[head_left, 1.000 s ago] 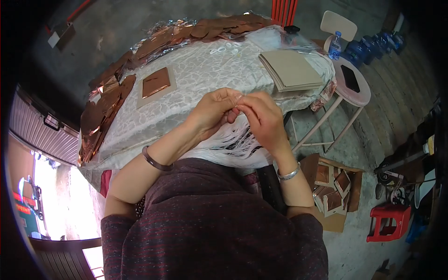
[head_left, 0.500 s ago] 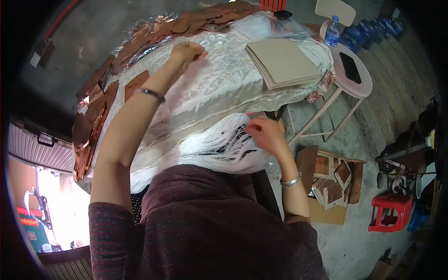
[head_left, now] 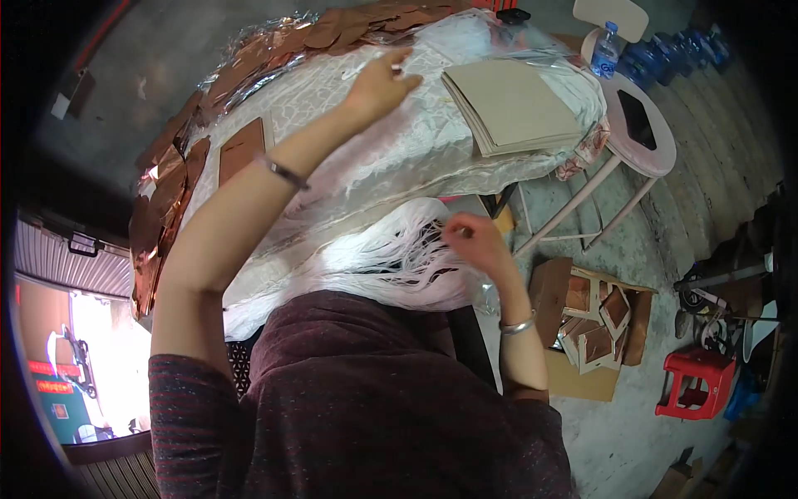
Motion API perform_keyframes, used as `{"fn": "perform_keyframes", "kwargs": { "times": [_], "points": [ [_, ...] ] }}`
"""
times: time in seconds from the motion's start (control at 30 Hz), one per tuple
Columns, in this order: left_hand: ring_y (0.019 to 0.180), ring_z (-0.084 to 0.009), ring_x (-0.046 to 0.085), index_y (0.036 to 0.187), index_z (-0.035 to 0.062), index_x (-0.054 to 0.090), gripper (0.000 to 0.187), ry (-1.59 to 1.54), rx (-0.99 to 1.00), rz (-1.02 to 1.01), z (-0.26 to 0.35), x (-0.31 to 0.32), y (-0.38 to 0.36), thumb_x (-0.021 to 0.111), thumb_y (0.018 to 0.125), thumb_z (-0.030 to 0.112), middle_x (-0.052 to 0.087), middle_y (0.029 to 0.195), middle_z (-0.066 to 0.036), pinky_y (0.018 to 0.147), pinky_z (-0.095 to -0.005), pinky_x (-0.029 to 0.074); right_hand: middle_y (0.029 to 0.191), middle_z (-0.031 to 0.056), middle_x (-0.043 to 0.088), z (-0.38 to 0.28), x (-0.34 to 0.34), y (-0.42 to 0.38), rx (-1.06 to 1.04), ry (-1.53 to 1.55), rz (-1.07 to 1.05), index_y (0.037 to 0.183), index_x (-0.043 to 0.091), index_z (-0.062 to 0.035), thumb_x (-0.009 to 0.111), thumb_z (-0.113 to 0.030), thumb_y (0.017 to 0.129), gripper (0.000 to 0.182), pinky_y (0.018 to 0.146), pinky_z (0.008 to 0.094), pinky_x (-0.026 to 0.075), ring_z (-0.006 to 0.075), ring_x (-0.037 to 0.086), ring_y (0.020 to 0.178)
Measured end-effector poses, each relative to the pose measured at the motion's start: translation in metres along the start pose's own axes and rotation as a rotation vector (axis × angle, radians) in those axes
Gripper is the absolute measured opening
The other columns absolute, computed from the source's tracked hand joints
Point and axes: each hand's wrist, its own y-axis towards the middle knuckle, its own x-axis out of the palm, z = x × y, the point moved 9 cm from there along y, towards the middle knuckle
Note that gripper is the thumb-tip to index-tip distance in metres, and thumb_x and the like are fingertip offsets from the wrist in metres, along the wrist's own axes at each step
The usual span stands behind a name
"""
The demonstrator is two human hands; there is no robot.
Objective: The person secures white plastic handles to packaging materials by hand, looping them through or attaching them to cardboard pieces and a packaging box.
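My left hand (head_left: 381, 90) is over the lace-covered table (head_left: 332, 108), its thumb and forefinger apart and nothing visible between them. A stack of grey-beige cardboard sheets (head_left: 519, 108) lies to its right. Across my lap spreads a loose bundle of white threads (head_left: 382, 258). At the right edge of that bundle is my right hand (head_left: 480, 243), fingers curled towards the thumb; whatever its fingertips hold is too small to make out. Brown card pieces (head_left: 243, 151) rest on the table under my left forearm.
Copper-coloured foil sheets (head_left: 332, 33) line the table's far and left edges. On the right, a round stool (head_left: 652, 141) carries a phone (head_left: 637, 119) and a water bottle (head_left: 606, 51). An open carton (head_left: 549, 303) of framed pieces and a red stool (head_left: 697, 382) stand on the floor.
My left hand has moved right and farther across the table, and its fingers have opened from a pinch. My right hand stays beside the threads, shifted slightly right.
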Motion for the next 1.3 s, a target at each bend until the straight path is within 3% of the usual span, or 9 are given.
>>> {"fn": "perform_keyframes", "kwargs": {
  "times": [0.23,0.63,0.9,0.97,1.03,1.17,1.2,1.27,1.3],
  "points": [
    [0.091,-0.0120,0.054,0.118,0.0022,0.049,0.037,-0.078,-0.085,-0.557,0.068,0.064,-0.109,0.056,0.085,0.016,0.058,0.106,-0.009,0.076,-0.0265,0.045,0.059,0.0003,0.047,0.028,-0.082,-0.033,0.172,1.082,0.031,0.099,0.053,-0.0049,0.052,-0.014,0.085,0.017,0.033,0.0174,0.021,0.0032,0.032,0.044],
    [0.117,-0.0203,0.040,0.133,0.0057,0.028,0.066,-0.232,-0.085,-1.102,0.115,0.183,-0.146,0.056,0.083,0.038,0.038,0.132,-0.016,0.094,-0.0289,0.034,0.081,0.0058,0.051,0.074,-0.230,-0.108,0.042,1.376,0.526,0.106,0.050,-0.0022,0.049,-0.011,0.087,0.021,0.044,0.0164,0.035,0.0073,0.044,0.059],
    [0.060,-0.0086,0.053,0.084,0.0017,0.063,0.017,-0.372,-0.154,-1.146,0.133,0.212,-0.140,0.055,0.081,0.017,0.057,0.065,-0.001,0.057,-0.0232,0.045,0.066,0.0040,0.047,0.177,-0.343,-0.183,-0.126,1.482,0.930,0.107,0.046,0.0039,0.049,0.008,0.077,0.030,0.050,0.0205,0.038,0.0120,0.047,0.059],
    [0.057,-0.0072,0.051,0.085,0.0032,0.063,0.016,-0.300,-0.170,-1.135,0.130,0.203,-0.128,0.055,0.081,0.016,0.055,0.064,0.000,0.054,-0.0214,0.042,0.066,0.0037,0.046,0.202,-0.388,-0.243,-0.146,0.821,1.237,0.107,0.046,0.0046,0.046,0.010,0.076,0.031,0.050,0.0219,0.038,0.0131,0.046,0.059],
    [0.054,-0.0063,0.050,0.084,0.0040,0.064,0.015,-0.167,-0.193,-1.142,0.127,0.193,-0.116,0.055,0.081,0.015,0.053,0.064,0.001,0.050,-0.0197,0.040,0.090,0.0010,0.053,0.115,-0.374,-0.288,0.040,-0.166,1.265,0.107,0.052,0.0017,0.051,-0.001,0.081,0.026,0.075,0.0235,0.042,0.0079,0.048,0.080],
    [0.055,-0.0063,0.050,0.083,0.0025,0.064,0.014,-0.223,-0.211,-1.181,0.118,0.182,-0.104,0.056,0.081,0.014,0.054,0.064,0.001,0.051,-0.0194,0.041,0.087,0.0036,0.059,0.271,-0.493,-0.477,0.421,-0.418,1.526,0.105,0.057,0.0010,0.051,-0.007,0.083,0.025,0.071,0.0256,0.043,0.0133,0.052,0.076],
    [0.055,-0.0062,0.049,0.082,0.0017,0.063,0.014,-0.213,-0.200,-1.187,0.118,0.178,-0.102,0.055,0.081,0.013,0.054,0.064,0.001,0.051,-0.0191,0.041,0.086,0.0122,0.063,0.215,-0.470,-0.491,0.328,-0.632,1.559,0.106,0.056,0.0024,0.055,-0.011,0.081,0.028,0.064,0.0336,0.045,0.0212,0.056,0.070],
    [0.055,-0.0061,0.049,0.082,0.0008,0.063,0.014,-0.202,-0.185,-1.191,0.119,0.169,-0.095,0.055,0.081,0.013,0.054,0.064,0.001,0.052,-0.0188,0.042,0.092,0.0115,0.062,0.158,-0.450,-0.528,1.039,-0.891,1.626,0.105,0.057,0.0039,0.050,-0.011,0.085,0.026,0.066,0.0303,0.045,0.0205,0.057,0.077],
    [0.055,-0.0060,0.049,0.082,0.0008,0.063,0.015,-0.178,-0.170,-1.136,0.119,0.163,-0.086,0.055,0.082,0.013,0.054,0.063,0.001,0.052,-0.0185,0.042,0.094,0.0136,0.062,0.174,-0.456,-0.560,1.029,-0.885,1.589,0.103,0.057,0.0055,0.050,-0.013,0.084,0.027,0.066,0.0328,0.046,0.0228,0.058,0.078]
  ]
}}
